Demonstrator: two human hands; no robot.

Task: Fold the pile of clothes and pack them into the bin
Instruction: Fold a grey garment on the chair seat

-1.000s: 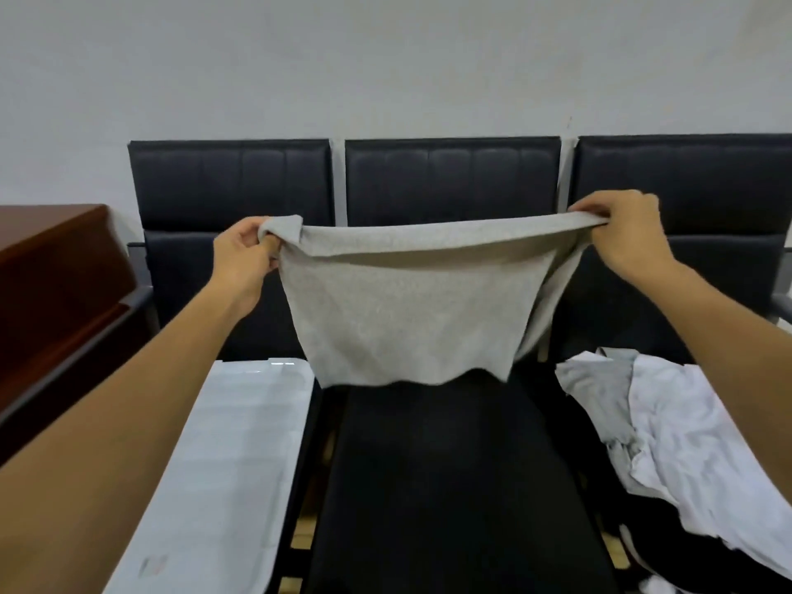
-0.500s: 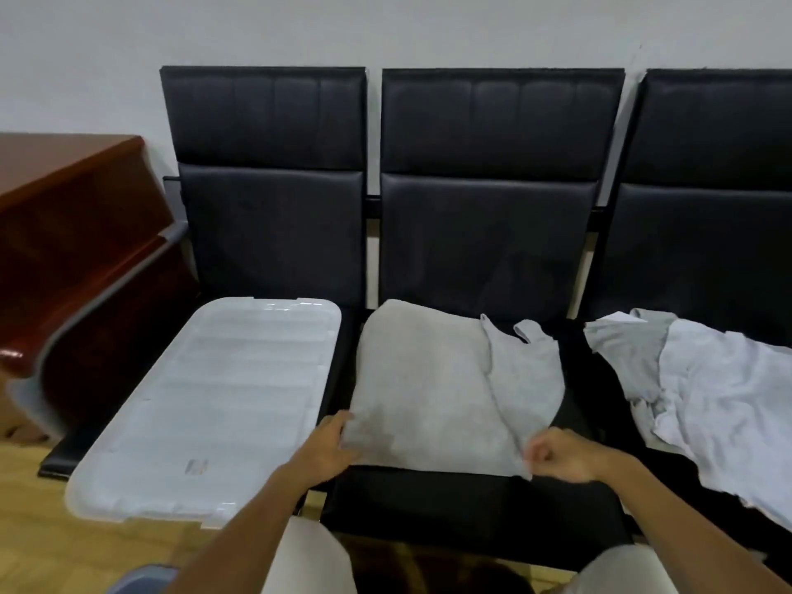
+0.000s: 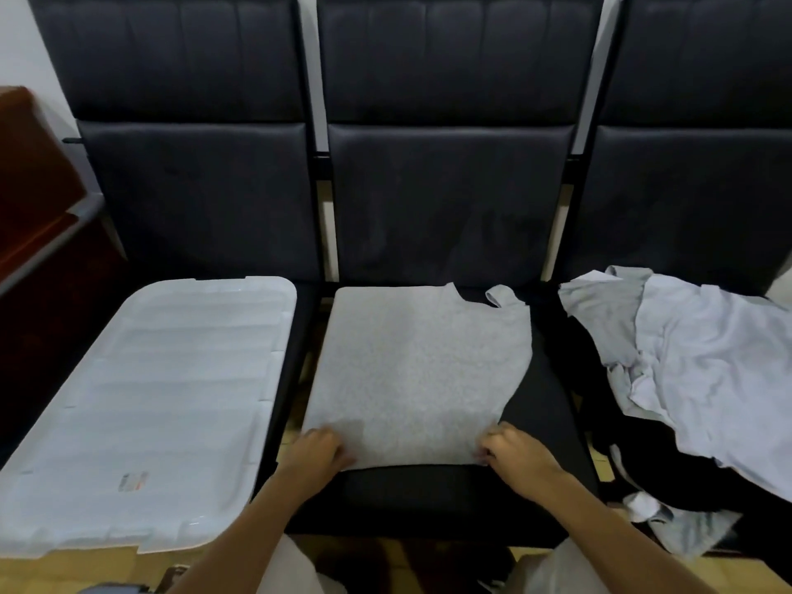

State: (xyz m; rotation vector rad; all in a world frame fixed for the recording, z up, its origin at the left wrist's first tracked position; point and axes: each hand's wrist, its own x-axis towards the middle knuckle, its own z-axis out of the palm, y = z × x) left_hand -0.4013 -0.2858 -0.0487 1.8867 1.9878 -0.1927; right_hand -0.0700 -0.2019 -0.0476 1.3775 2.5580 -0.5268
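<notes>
Lid (image 3: 145,405) left — pile (image 3: 694,370) right

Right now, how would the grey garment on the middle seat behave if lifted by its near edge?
The grey garment would probably drape limply: it lies flat, edges wavy. It looks light and thin. Both hands, left hand and right hand, pinch its corners.

A row of three black padded seats (image 3: 445,199) with tall backrests stands against a pale wall (image 3: 13,40), with narrow gaps between the backrests. At the far left, beside the left seat, is a dark reddish-brown wooden piece of furniture (image 3: 30,199) with a grey edge running along it. Light wooden flooring (image 3: 754,572) shows along the bottom, below the front edges of the seats.
</notes>
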